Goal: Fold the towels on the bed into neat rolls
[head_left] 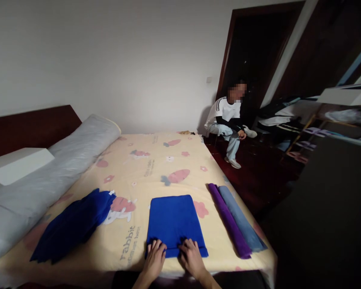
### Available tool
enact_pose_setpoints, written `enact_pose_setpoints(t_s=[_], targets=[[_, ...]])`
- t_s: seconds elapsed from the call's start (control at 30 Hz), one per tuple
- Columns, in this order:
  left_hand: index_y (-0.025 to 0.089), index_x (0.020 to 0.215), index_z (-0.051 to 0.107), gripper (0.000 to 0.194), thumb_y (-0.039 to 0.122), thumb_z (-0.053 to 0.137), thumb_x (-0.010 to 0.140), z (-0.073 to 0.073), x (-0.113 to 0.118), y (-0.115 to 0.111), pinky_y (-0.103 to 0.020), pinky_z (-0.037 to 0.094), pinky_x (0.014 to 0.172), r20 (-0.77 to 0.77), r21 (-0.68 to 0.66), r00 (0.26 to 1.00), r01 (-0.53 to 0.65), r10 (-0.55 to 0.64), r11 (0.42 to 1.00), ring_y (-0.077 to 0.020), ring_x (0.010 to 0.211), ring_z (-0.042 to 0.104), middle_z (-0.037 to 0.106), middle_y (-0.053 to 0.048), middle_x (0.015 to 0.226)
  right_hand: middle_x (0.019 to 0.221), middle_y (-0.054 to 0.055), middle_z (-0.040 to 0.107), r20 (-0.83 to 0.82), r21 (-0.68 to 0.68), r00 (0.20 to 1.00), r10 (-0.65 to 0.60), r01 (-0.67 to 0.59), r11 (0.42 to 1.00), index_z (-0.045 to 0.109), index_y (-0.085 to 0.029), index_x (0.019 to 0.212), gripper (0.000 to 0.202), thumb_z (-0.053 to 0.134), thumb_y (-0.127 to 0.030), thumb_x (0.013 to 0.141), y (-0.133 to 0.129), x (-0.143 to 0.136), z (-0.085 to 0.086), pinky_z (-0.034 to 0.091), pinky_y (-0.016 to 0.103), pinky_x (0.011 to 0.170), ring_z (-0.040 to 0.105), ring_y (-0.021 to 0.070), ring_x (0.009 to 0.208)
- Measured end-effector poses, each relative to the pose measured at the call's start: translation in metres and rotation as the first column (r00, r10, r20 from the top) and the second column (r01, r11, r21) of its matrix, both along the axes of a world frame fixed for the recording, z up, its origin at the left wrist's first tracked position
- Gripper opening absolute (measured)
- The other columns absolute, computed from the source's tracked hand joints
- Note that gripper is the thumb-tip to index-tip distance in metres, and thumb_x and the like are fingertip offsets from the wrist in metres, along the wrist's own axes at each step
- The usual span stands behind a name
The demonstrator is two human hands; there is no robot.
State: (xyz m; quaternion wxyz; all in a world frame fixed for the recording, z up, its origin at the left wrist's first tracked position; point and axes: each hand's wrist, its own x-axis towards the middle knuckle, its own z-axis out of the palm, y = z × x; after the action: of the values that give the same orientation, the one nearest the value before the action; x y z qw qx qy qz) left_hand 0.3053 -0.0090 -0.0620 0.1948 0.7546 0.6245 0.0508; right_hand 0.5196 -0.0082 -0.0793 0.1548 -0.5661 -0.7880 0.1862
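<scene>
A blue cloth (176, 220) lies flat in a folded rectangle near the bed's front edge, its near edge turned over in a narrow band. On the left part of that band rests my left hand (156, 255), fingers curled onto the fabric. My right hand (191, 253) is on the band further right, fingers bent and pressed to the cloth. A crumpled dark blue cloth (75, 224) lies to the left. Two rolled cloths, one purple (230, 220) and one grey-blue (240, 216), lie side by side on the right.
The bed's patterned sheet (150, 172) spreads beneath the cloths. A long grey bolster (63, 172) and a white box (21, 162) are at the left. A seated person (225, 116) is beyond the far right corner. A shelf (307, 128) stands at the right.
</scene>
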Motion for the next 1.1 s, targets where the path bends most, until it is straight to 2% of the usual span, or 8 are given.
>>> enact_pose_setpoints(t_s=[0.3,0.43,0.57,0.7,0.8,0.9,1.0,1.1], targets=[[0.03,0.123,0.059,0.036,0.027,0.042,0.091,-0.019,-0.023,0.011,-0.044,0.028,0.114,-0.104,0.038,0.991,-0.08,0.084,0.996,-0.0251,0.135,0.042,0.056,-0.005,0.139,0.109,0.009,0.065,0.01,0.256,0.986,-0.164,0.156,0.954,0.067,-0.028,0.113,0.029,0.047,-0.028,0.092,-0.004,0.048,-0.017,0.042,0.045,0.089,0.057,0.0277,0.102],[0.028,0.129,0.056,0.051,0.01,0.032,0.088,-0.019,-0.007,0.01,-0.043,0.028,0.116,-0.135,0.004,0.991,0.008,-0.007,1.0,-0.0216,0.136,0.042,0.055,-0.004,0.14,0.112,0.007,0.065,-0.089,0.127,0.996,-0.012,0.023,0.992,0.062,-0.028,0.12,0.036,0.042,-0.02,0.092,-0.01,0.027,0.003,0.04,0.041,0.091,0.056,0.0245,0.104],[0.03,0.129,0.056,0.056,0.007,0.027,0.087,-0.013,0.005,0.003,-0.043,0.031,0.114,-0.097,-0.055,0.985,0.138,-0.143,0.989,-0.0208,0.133,0.045,0.055,-0.003,0.139,0.116,0.005,0.065,-0.187,-0.084,0.974,0.128,-0.146,0.986,0.062,-0.029,0.118,0.04,0.044,-0.015,0.086,-0.01,-0.014,0.026,0.035,0.041,0.1,0.054,0.0232,0.11],[0.03,0.127,0.056,0.053,0.008,0.028,0.087,-0.004,-0.002,0.001,-0.043,0.031,0.114,-0.076,-0.051,0.991,0.109,-0.113,0.993,-0.0215,0.132,0.045,0.056,-0.003,0.138,0.124,0.005,0.063,-0.159,-0.159,0.975,0.154,-0.179,0.971,0.061,-0.028,0.122,0.041,0.048,-0.021,0.084,-0.003,-0.029,0.029,0.033,0.045,0.102,0.052,0.0256,0.116],[0.032,0.121,0.059,0.046,0.012,0.034,0.087,0.003,-0.012,0.003,-0.04,0.035,0.11,-0.047,0.013,0.997,0.069,-0.069,0.998,-0.0208,0.128,0.048,0.059,-0.002,0.132,0.129,0.006,0.062,-0.119,-0.109,0.985,0.123,-0.137,0.985,0.059,-0.029,0.126,0.038,0.048,-0.033,0.09,0.002,-0.011,0.018,0.036,0.046,0.1,0.052,0.0269,0.118],[0.032,0.118,0.06,0.041,0.015,0.04,0.087,0.003,-0.019,0.004,-0.04,0.036,0.109,-0.021,0.052,1.0,0.016,-0.015,0.999,-0.02,0.124,0.052,0.061,-0.002,0.127,0.13,0.007,0.063,-0.093,-0.001,0.996,0.0,0.0,1.0,0.061,-0.028,0.125,0.036,0.041,-0.036,0.096,0.001,0.024,0.001,0.038,0.046,0.1,0.055,0.0264,0.119],[0.032,0.118,0.06,0.041,0.015,0.042,0.086,-0.005,-0.021,0.005,-0.04,0.037,0.109,-0.03,0.081,1.0,-0.005,0.007,0.997,-0.0193,0.123,0.053,0.063,-0.001,0.126,0.127,0.007,0.065,-0.083,0.085,0.991,-0.102,0.109,0.99,0.064,-0.028,0.12,0.035,0.039,-0.034,0.097,-0.004,0.06,-0.012,0.042,0.044,0.097,0.058,0.0257,0.117],[0.031,0.124,0.059,0.047,0.011,0.039,0.086,-0.021,-0.019,0.007,-0.044,0.036,0.111,-0.121,0.104,0.993,-0.005,0.017,0.995,-0.0216,0.129,0.051,0.061,-0.003,0.134,0.127,0.007,0.066,-0.071,0.106,0.988,-0.138,0.145,0.984,0.066,-0.027,0.119,0.034,0.042,-0.032,0.095,-0.009,0.075,-0.012,0.044,0.045,0.095,0.058,0.027,0.118]])
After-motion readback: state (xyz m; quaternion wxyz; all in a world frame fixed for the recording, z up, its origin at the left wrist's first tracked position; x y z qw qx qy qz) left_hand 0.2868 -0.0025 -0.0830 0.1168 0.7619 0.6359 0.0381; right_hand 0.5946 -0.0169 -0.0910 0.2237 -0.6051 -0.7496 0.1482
